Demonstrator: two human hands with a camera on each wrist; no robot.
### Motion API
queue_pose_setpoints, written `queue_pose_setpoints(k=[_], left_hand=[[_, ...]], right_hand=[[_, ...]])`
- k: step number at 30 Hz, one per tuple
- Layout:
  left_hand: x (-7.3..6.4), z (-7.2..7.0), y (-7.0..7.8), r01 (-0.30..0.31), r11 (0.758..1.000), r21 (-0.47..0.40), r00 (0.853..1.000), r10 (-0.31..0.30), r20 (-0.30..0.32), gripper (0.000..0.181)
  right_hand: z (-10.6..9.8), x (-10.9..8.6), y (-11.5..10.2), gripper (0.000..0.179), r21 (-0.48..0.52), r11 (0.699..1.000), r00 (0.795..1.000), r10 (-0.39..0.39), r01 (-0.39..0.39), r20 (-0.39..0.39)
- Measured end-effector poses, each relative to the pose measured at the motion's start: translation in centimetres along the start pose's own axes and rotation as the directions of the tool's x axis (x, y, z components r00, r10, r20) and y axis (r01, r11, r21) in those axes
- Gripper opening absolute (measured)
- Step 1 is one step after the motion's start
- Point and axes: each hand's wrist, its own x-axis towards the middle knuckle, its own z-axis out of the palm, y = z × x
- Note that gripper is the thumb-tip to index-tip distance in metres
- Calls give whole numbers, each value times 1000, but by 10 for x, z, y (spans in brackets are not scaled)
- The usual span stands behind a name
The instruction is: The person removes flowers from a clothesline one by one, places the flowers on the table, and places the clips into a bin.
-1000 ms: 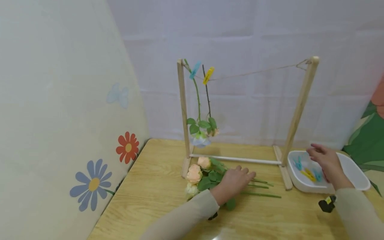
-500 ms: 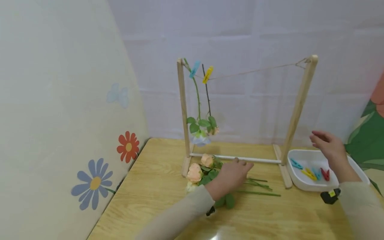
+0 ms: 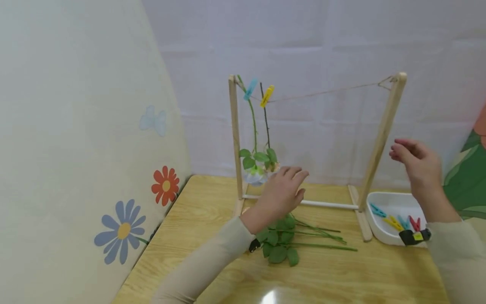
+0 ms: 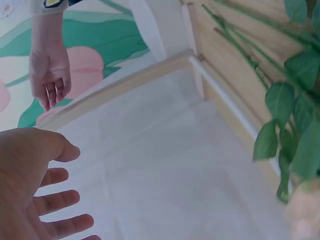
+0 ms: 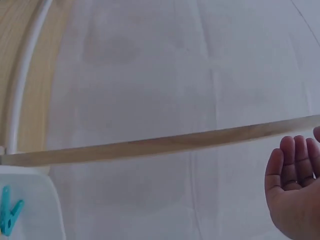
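My left hand [image 3: 279, 192] is raised in front of a wooden rack, above several cut roses [image 3: 279, 253] lying on the table. Its fingers are spread, with nothing held in the left wrist view. Their blooms are mostly hidden behind my left arm. My right hand [image 3: 421, 169] hovers beside the rack's right post [image 3: 383, 139], fingers loosely bent and holding nothing. Upside down from the rack's string [image 3: 326, 91] hang two roses: a pale one [image 3: 255, 176] under a blue clothespin [image 3: 250, 89], and a peach one [image 3: 271, 167] under a yellow clothespin [image 3: 267, 96].
Below my right hand stands a white tub [image 3: 395, 196] containing blue, yellow and red clothespins [image 3: 415, 223]. A white bar [image 3: 330, 205] joins the rack's posts low down. White cloth hangs behind, and a painted wall [image 3: 95, 105] borders the table's left.
Both hands have risen: the left from the lying roses up and slightly left, the right from over the tub to beside the post. More clothespins in the tub are now uncovered.
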Motion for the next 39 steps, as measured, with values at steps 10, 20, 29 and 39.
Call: queue_pose_setpoints(k=[10,20,29,39], left_hand=[[13,-23,-26,49,998,39,993,-44,-107,46],[19,-32,-53,169,982,-82,960,-183,-213,49],[25,-35,-66,238,941,-242,928,-294,-228,56],[30,-36,-75,282,870,-405,898,-387,-207,61]], right_hand=[[40,6,-28,14,199,968,981,-174,155,84],[71,9,-41,17,244,940,951,-275,236,138],[95,15,-47,15,211,943,949,-287,256,130],[120,19,-52,17,156,958,950,-264,239,167]])
